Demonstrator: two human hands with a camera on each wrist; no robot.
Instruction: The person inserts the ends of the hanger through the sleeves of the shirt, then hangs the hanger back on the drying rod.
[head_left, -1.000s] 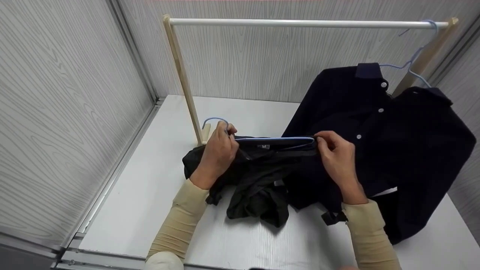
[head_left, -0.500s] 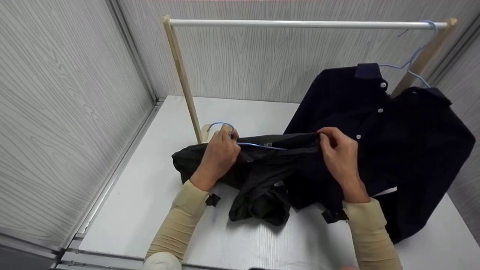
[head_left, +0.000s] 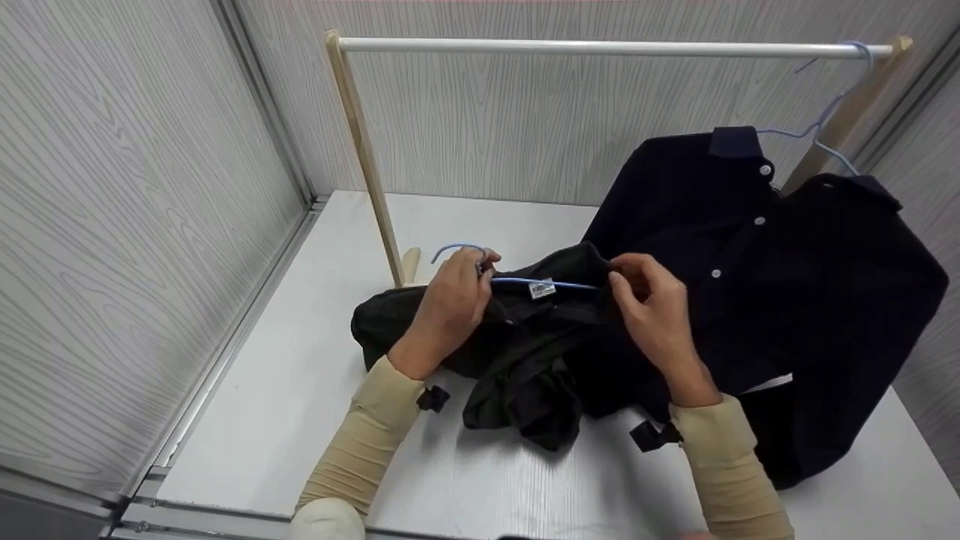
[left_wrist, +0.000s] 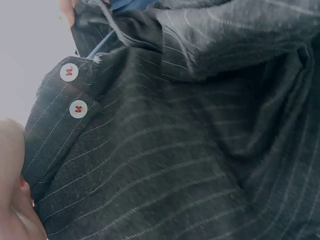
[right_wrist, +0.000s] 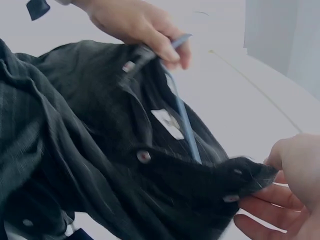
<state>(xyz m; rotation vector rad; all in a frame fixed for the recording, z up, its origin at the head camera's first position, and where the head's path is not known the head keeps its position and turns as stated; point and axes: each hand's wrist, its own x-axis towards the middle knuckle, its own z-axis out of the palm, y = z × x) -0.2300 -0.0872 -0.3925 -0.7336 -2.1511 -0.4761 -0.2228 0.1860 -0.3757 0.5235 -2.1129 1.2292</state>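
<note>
A dark pinstriped shirt [head_left: 525, 405] with white buttons lies bunched over the white table, a blue wire hanger [right_wrist: 186, 120] passing through its neck opening. My left hand [head_left: 454, 304] grips the hanger just below its hook, along with the shirt's collar edge. At the opposite side of the opening, my right hand [head_left: 656, 319] pinches the shirt's edge between thumb and fingers. Between both hands a white label [head_left: 541, 288] shows inside the neck. The hanger's right end is hidden inside the cloth. In the left wrist view, two buttons sit close to the fingers [left_wrist: 17, 200].
A navy shirt [head_left: 817, 300] hangs at the right on another blue hanger [head_left: 829, 112]. That hanger hooks over the white rod [head_left: 600, 47] of a rack with wooden posts [head_left: 364, 150]. Panelled walls [head_left: 135, 225] enclose the white table [head_left: 277, 405].
My right hand has drawn left with the shirt's edge, and the cloth rises behind the hanger. My left hand and the hook have shifted slightly right. The hanger's right end has gone under the cloth.
</note>
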